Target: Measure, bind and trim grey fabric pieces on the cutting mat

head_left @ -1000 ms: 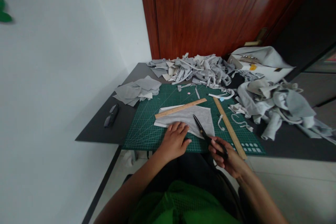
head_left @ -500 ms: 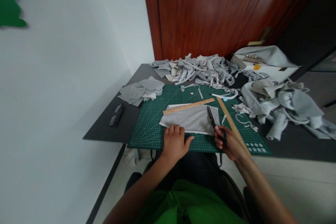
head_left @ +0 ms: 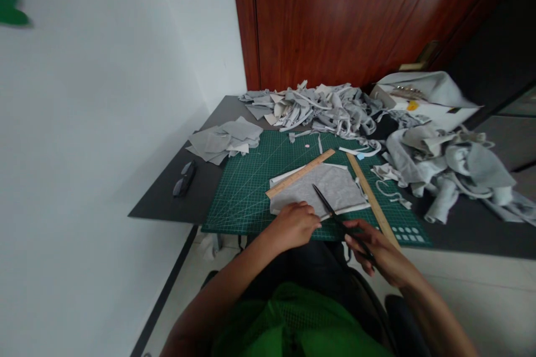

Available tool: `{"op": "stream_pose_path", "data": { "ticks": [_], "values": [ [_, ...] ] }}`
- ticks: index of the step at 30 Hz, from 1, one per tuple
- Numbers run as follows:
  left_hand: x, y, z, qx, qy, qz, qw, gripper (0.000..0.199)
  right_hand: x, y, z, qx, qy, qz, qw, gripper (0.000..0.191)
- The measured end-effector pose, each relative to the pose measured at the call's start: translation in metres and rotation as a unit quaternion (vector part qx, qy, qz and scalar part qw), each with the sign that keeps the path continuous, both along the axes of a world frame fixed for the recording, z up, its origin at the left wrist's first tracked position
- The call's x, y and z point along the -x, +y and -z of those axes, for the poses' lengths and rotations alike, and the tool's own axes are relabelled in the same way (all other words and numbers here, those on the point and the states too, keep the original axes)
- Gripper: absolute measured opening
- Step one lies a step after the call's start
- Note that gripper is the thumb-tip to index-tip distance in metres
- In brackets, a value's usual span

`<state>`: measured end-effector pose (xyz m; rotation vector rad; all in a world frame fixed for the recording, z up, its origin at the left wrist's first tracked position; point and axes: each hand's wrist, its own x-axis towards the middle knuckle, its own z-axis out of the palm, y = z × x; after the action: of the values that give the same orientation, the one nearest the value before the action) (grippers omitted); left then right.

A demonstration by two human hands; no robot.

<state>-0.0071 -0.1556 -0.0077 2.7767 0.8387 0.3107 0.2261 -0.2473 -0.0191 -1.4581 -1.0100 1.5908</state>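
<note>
A grey piece of fabric (head_left: 339, 184) with pale edges lies on the green cutting mat (head_left: 238, 189). My left hand (head_left: 295, 226) is at its near edge, fingers bent and closed on that edge. A wooden ruler (head_left: 301, 173) rests slantwise across the fabric's far left part. In my right hand (head_left: 372, 248) are black scissors (head_left: 329, 209), gripped by the handles. Their blades point away and to the left, over the fabric near my left fingertips. Whether the blades touch the cloth I cannot tell.
A second wooden ruler (head_left: 372, 201) lies on the mat's right. Stacked grey pieces (head_left: 226, 139) and glasses (head_left: 184, 178) are at left. A heap of scraps (head_left: 322, 109) lies at the back, with more fabric (head_left: 452, 162) and a white box (head_left: 422, 106) at right.
The fabric has turned and shifted right, the ruler on it tilting more steeply. My left hand has gone from lying flat to gripping the near edge. The scissors have swung left and nearer.
</note>
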Motion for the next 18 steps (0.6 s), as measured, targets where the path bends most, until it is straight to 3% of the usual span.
{"op": "stream_pose_path", "data": {
  "ticks": [4, 7, 10, 14, 18],
  "values": [
    [0.010, 0.023, 0.000, 0.010, 0.004, -0.143, 0.990, 0.027, -0.001, 0.004, -0.002, 0.022, 0.029, 0.020, 0.999, 0.067],
    [0.027, 0.032, 0.003, 0.003, 0.009, -0.203, 0.979, 0.023, 0.004, 0.012, -0.006, 0.047, 0.085, 0.055, 0.994, 0.067],
    [0.041, 0.029, 0.006, 0.002, 0.004, -0.224, 0.975, 0.016, 0.013, 0.025, -0.007, 0.049, 0.145, 0.084, 0.985, 0.061],
    [0.044, 0.011, 0.009, -0.054, -0.017, -0.223, 0.973, 0.017, 0.024, 0.052, -0.008, 0.027, 0.216, 0.086, 0.972, 0.054],
    [0.038, 0.000, 0.013, -0.064, -0.024, -0.249, 0.966, 0.035, 0.029, 0.088, -0.011, 0.018, 0.241, 0.059, 0.969, 0.049]
  ]
}}
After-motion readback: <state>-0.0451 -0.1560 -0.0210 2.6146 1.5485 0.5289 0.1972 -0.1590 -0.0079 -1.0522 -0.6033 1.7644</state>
